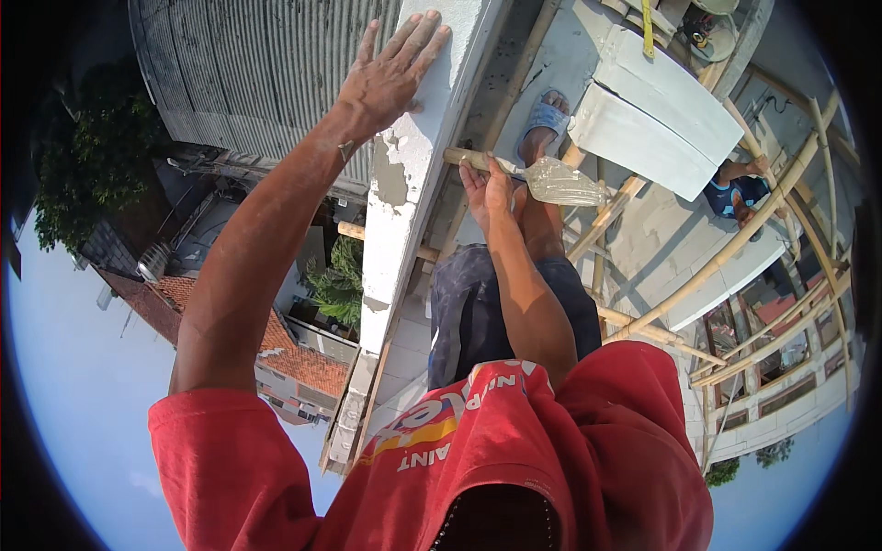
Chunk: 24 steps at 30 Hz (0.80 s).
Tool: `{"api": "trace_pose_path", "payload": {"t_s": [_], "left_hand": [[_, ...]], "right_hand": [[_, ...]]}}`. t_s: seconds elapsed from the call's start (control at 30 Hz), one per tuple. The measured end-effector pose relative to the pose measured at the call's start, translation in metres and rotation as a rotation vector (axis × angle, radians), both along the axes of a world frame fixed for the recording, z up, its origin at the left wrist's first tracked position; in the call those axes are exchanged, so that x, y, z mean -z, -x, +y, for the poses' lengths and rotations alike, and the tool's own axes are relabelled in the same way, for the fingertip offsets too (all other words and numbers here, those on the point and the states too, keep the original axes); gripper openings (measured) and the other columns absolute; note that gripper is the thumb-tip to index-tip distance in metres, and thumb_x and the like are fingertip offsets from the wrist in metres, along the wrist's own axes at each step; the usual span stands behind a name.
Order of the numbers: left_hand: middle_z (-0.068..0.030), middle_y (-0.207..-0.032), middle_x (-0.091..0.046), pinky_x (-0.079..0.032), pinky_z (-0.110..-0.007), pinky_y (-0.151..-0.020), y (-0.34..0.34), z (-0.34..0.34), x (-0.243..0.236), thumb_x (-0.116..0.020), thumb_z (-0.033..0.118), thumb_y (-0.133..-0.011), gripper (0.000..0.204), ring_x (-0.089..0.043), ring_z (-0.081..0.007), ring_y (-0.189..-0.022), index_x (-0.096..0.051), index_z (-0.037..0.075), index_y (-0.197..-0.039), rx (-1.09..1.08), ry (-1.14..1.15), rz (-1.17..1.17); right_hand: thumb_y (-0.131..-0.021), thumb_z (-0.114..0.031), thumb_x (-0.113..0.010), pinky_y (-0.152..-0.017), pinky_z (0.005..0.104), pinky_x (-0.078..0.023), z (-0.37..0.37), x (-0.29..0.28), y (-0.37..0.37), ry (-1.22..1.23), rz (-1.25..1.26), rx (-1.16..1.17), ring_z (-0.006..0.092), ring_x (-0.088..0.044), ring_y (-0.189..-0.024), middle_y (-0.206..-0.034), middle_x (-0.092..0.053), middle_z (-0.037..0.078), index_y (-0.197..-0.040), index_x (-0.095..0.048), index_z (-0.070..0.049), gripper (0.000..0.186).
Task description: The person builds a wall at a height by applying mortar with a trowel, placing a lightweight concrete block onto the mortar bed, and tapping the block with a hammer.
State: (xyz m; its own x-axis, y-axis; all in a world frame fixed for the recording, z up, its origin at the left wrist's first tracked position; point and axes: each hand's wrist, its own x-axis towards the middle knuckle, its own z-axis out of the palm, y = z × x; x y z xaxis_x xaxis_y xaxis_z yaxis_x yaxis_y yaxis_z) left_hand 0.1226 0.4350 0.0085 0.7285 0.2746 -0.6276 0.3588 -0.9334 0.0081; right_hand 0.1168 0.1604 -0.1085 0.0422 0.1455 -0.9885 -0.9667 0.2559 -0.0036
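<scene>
My left hand (386,78) rests with fingers apart on the white top (393,266) of a narrow wall or beam, whose coating is patchy, showing grey beneath. My right hand (489,193) is closed on a trowel (565,184), its wide metal blade smeared with pale material and pointing right. A short bamboo pole (455,156) lies by that hand, partly hidden by it. My sandalled foot (542,124) shows beyond the trowel, among the bamboo supports.
A corrugated roof (239,83) and a drop to tiled roofs (285,344) lie at left. Right are pale boards (657,119), bamboo scaffolding (735,248), a yellow tool (647,28), a bucket (712,37) and another person (735,193) on or under the scaffold.
</scene>
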Motion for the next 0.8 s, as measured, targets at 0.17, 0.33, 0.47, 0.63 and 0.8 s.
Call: {"api": "trace_pose_path", "payload": {"t_s": [0.17,0.33,0.47,0.63,0.8], "left_hand": [[0.0008,-0.173,-0.007,-0.003,-0.055,-0.132,0.009,0.005,-0.002,-0.087,0.046,-0.070,0.129,-0.009,-0.0179,-0.159,-0.004,0.022,-0.166,0.020,-0.089,0.036],[0.0053,-0.173,-0.005,0.001,-0.056,-0.131,-0.005,-0.001,-0.005,-0.050,0.017,-0.100,0.079,-0.008,-0.0129,-0.159,-0.008,0.024,-0.166,-0.048,-0.027,0.086],[0.0049,-0.173,-0.007,0.002,-0.058,-0.130,0.005,0.000,-0.012,-0.048,0.015,-0.100,0.076,-0.009,-0.0129,-0.159,-0.011,0.024,-0.166,-0.042,-0.092,0.071],[0.0059,-0.173,-0.007,0.003,-0.058,-0.130,-0.010,-0.001,-0.008,-0.048,0.016,-0.100,0.077,-0.008,-0.0126,-0.159,-0.011,0.027,-0.166,-0.057,-0.061,0.017],[0.0061,-0.173,-0.007,0.003,-0.058,-0.130,-0.002,0.003,-0.009,-0.071,0.038,-0.083,0.104,-0.008,-0.0131,-0.159,-0.010,0.027,-0.166,-0.004,-0.095,0.069]], "right_hand": [[-0.096,-0.025,-0.074,-0.087,0.0385,-0.064,0.003,0.005,0.028,-0.040,0.097,-0.085,0.0292,-0.073,-0.093,-0.109,-0.068,0.015,-0.115,-0.058,-0.003,0.033],[-0.096,-0.026,-0.074,-0.097,0.0442,-0.060,0.007,-0.005,-0.023,-0.109,0.051,-0.353,0.0362,-0.068,-0.108,-0.124,-0.058,0.017,-0.124,-0.053,0.000,0.044],[-0.095,-0.027,-0.076,-0.105,0.0404,-0.056,0.052,-0.011,-0.082,-0.115,-0.084,-0.217,0.0354,-0.064,-0.119,-0.127,-0.057,0.019,-0.133,-0.046,0.001,0.056],[-0.095,-0.026,-0.076,-0.102,0.0404,-0.058,0.124,0.012,-0.177,-0.137,-0.302,-0.135,0.0362,-0.064,-0.117,-0.126,-0.056,0.017,-0.136,-0.042,0.000,0.059],[-0.094,-0.028,-0.077,-0.087,0.0383,-0.061,0.168,0.001,-0.193,-0.209,-0.321,-0.291,0.0325,-0.068,-0.098,-0.121,-0.057,0.014,-0.132,-0.041,-0.008,0.056]]}}
